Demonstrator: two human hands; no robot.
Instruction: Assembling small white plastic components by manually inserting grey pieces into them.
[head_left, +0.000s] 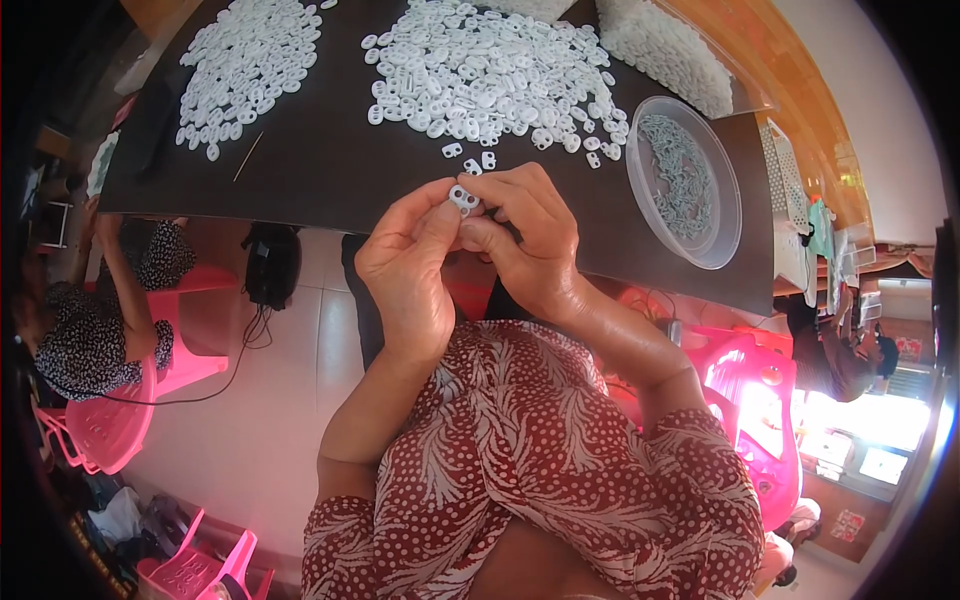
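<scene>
Two-holed piece (pixel 463 198), white, rounded; left hand (pixel 412 275), right hand (pixel 535 240) pinching

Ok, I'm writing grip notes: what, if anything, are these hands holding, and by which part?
A small white two-holed piece, pinched by its edges between the left hand and the right hand, its holes left uncovered.

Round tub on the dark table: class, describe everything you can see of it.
The round tub is see-through and looks like plastic, with a rounded rim. It has no lid on; its open top faces the camera. Inside lies a loose heap of small grey-green pieces, too fine to make out singly. It sits on the dark table, to the right of the loose white pieces. Neither hand touches it.
</scene>
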